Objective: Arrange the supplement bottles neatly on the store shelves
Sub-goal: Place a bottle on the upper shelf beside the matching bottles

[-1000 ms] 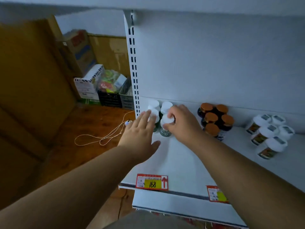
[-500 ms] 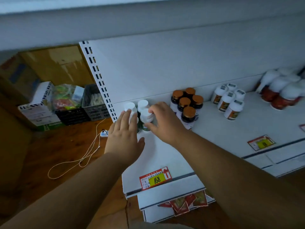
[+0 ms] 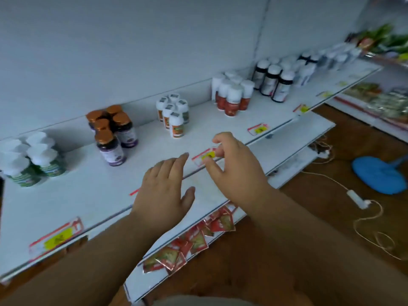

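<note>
Groups of supplement bottles stand along a white shelf (image 3: 92, 195). From the left: white-capped green-label bottles (image 3: 31, 160), orange-capped dark bottles (image 3: 111, 134), small white bottles (image 3: 173, 114), white-and-red bottles (image 3: 233, 93), and dark bottles with white caps (image 3: 273, 79). My left hand (image 3: 164, 188) hovers flat over the shelf's front part, fingers straight, holding nothing. My right hand (image 3: 236, 167) hangs above the front edge with fingers loosely curled, empty, near a price tag (image 3: 204, 156). Neither hand touches a bottle.
Red sachets (image 3: 189, 244) lie on the lower shelf under my arms. A white cord with a switch (image 3: 355, 197) and a blue object (image 3: 379, 175) lie on the wooden floor at right. More packaged goods (image 3: 384, 100) fill shelves far right.
My right hand has let go of the white-capped bottle at the left and both hands have drawn back toward the shelf's front. The view has swung right along the shelf.
</note>
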Motion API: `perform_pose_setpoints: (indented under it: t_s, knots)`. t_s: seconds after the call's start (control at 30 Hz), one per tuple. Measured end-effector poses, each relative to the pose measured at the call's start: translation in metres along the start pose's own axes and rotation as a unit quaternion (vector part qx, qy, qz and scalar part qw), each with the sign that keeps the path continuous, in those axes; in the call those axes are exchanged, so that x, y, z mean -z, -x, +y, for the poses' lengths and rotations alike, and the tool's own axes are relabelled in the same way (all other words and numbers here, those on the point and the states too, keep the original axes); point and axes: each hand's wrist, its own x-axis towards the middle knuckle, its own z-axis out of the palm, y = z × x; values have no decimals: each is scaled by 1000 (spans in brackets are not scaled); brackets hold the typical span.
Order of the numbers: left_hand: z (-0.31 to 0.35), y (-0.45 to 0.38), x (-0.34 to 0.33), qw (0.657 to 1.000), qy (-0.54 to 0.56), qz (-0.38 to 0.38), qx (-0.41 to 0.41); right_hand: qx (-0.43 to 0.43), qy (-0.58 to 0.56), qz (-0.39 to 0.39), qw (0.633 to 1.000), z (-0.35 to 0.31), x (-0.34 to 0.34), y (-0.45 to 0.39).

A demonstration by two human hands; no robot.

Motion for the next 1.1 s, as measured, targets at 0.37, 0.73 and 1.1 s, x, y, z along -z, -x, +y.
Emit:
perform_pose_setpoints:
  t_s: [0.37,0.73,1.1]
  knots:
    - [231,-116,-97,993,58,-78,-70,-111,45,7,993,220,153,20]
    - [347,-300,-208,975,102,-139,-137,-186,49,6,981,400,229,-56]
    - [457,-434,-354,992,90,-89,5,-100,27,-92,990,642,259,-149]
